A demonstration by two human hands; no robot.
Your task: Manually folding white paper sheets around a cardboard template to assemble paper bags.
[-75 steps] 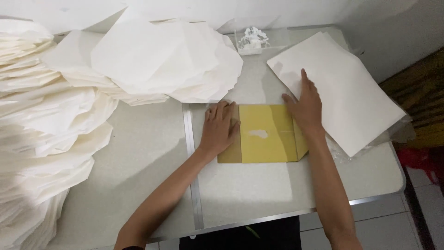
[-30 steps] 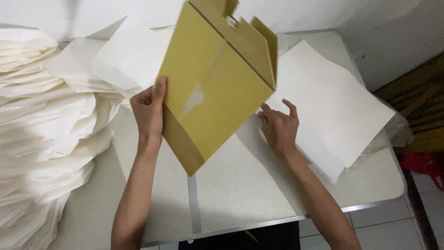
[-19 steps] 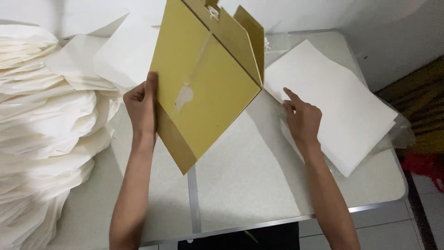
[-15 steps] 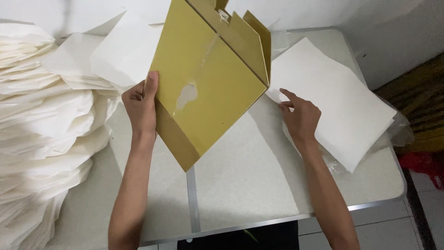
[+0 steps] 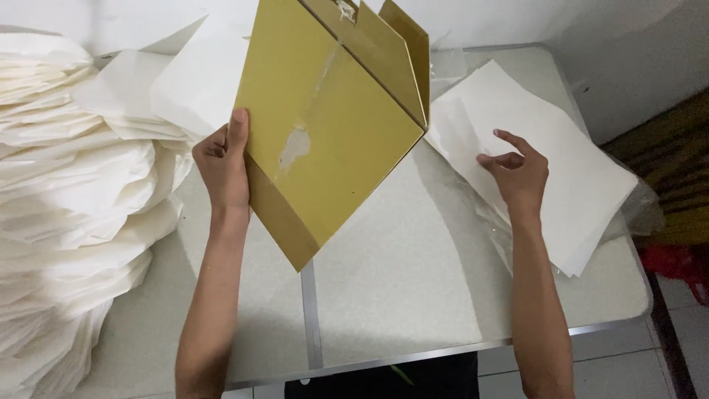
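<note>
My left hand (image 5: 221,166) grips the left edge of a golden-yellow cardboard bag (image 5: 332,118) and holds it up off the table, tilted, with its opened top toward the wall. A scuffed pale patch marks its front face. My right hand (image 5: 517,170) is off the bag, fingers spread, hovering just over the stack of white paper sheets (image 5: 561,177) at the right.
The grey table (image 5: 399,288) has a metal seam down its middle and a metal front edge. Tall piles of folded white paper (image 5: 66,214) fill the left side and more lie at the back (image 5: 170,89). A wall stands behind.
The flat yellow piece that both hands pressed on the table has been lifted and opened into a bag. My right hand has let go and moved right onto the white sheets.
</note>
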